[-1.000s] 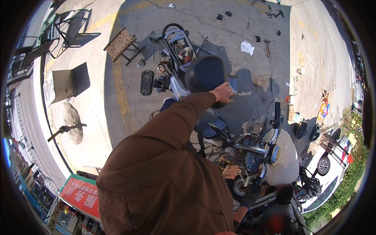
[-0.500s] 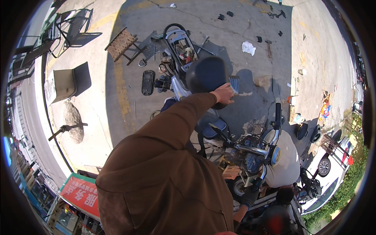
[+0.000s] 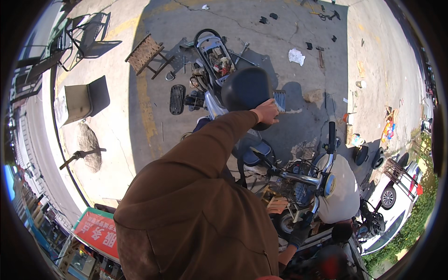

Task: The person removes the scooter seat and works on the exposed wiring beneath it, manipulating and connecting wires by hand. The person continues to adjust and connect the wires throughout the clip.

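My left arm in a brown sleeve reaches out to a dark scooter seat (image 3: 246, 88) on a stripped-down two-wheeled vehicle. My bare left hand (image 3: 267, 112) is closed over the near right edge of that seat. Down at the lower right, my right hand (image 3: 299, 233) wears a dark grey glove and is wrapped round the near grip of the chrome handlebar (image 3: 303, 178). The far grip (image 3: 332, 132) points away from me. A round headlamp (image 3: 330, 185) sits at the middle of the bar. Behind the seat, the open rear frame (image 3: 215, 53) holds loose small items.
A folding stool (image 3: 145, 55) and a black ribbed pedal-like pad (image 3: 177, 99) lie left of the vehicle. Farther off are a hammer (image 3: 320, 57), crumpled white paper (image 3: 296, 56) and a pale bin (image 3: 74, 101). A pale rounded form (image 3: 340, 189) stands beside the handlebar. A white car (image 3: 391, 228) is parked at right.
The view has shifted very slightly. Both hands keep their places on the seat and the handlebar grip.
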The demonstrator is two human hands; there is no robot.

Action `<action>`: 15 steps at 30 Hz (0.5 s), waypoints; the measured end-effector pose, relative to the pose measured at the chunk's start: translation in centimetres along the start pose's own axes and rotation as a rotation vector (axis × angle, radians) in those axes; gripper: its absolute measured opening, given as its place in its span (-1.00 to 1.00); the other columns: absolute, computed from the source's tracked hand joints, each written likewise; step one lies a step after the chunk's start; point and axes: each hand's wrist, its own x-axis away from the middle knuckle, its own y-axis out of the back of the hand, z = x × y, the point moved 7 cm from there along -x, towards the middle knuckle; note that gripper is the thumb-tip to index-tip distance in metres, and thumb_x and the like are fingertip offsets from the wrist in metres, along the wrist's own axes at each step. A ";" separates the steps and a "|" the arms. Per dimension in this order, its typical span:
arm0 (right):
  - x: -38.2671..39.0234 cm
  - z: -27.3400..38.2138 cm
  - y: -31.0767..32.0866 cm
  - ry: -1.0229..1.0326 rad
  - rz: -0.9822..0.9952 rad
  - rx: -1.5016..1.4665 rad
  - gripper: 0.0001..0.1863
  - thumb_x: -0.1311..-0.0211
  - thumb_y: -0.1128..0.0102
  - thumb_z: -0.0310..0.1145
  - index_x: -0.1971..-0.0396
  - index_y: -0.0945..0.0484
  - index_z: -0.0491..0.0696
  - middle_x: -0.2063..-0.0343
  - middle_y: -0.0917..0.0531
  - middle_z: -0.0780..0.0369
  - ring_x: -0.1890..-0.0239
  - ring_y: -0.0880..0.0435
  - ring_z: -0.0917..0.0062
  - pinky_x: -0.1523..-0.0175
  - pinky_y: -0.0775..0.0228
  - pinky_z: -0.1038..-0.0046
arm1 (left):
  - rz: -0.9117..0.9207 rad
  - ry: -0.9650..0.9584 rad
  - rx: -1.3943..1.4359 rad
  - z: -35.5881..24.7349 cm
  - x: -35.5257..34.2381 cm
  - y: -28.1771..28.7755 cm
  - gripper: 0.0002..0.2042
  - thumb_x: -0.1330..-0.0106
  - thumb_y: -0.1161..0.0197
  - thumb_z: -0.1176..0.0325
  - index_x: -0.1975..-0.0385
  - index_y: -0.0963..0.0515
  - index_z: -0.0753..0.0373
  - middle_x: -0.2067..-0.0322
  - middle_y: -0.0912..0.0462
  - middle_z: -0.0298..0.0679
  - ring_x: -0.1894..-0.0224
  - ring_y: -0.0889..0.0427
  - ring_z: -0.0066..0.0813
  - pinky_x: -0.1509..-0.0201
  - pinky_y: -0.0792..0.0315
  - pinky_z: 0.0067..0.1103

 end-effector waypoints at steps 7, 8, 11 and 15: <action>-2.8 -3.1 -1.8 0.130 0.209 -0.456 -0.34 -0.17 -0.37 -0.27 -0.24 -0.36 -0.17 -0.07 -0.61 0.12 -0.08 -0.59 0.39 -0.15 -0.41 0.34 | 0.004 0.008 0.009 0.0 0.0 0.2 -0.63 -0.24 -0.24 0.02 0.30 -0.72 0.22 0.22 -0.69 -0.19 -0.03 -0.56 -0.27 -0.41 -0.04 -0.22; -2.4 -2.3 -1.2 0.120 0.192 -0.433 -0.33 -0.17 -0.37 -0.27 -0.25 -0.35 -0.17 -0.08 -0.60 0.11 -0.09 -0.58 0.38 -0.16 -0.41 0.34 | 0.013 0.012 0.014 0.0 0.0 0.3 -0.63 -0.24 -0.24 0.02 0.29 -0.72 0.22 0.21 -0.69 -0.19 -0.03 -0.56 -0.28 -0.42 -0.04 -0.22; -1.5 -1.0 0.5 0.045 0.106 -0.203 -0.25 -0.12 -0.41 -0.19 -0.27 -0.33 -0.17 -0.10 -0.58 0.05 -0.13 -0.58 0.25 -0.20 -0.39 0.27 | 0.032 0.024 0.023 -0.1 0.3 0.6 -0.63 -0.25 -0.23 0.02 0.26 -0.72 0.23 0.18 -0.69 -0.19 -0.05 -0.56 -0.28 -0.42 -0.03 -0.22; -0.7 0.5 1.6 -0.094 -0.023 0.074 -0.17 -0.08 -0.41 -0.04 -0.28 -0.32 -0.17 -0.07 -0.58 -0.04 -0.14 -0.55 0.09 -0.22 -0.36 0.14 | 0.026 0.028 0.076 0.2 0.3 0.4 -0.63 -0.25 -0.23 0.03 0.25 -0.72 0.23 0.14 -0.70 -0.19 -0.06 -0.56 -0.27 -0.42 -0.05 -0.25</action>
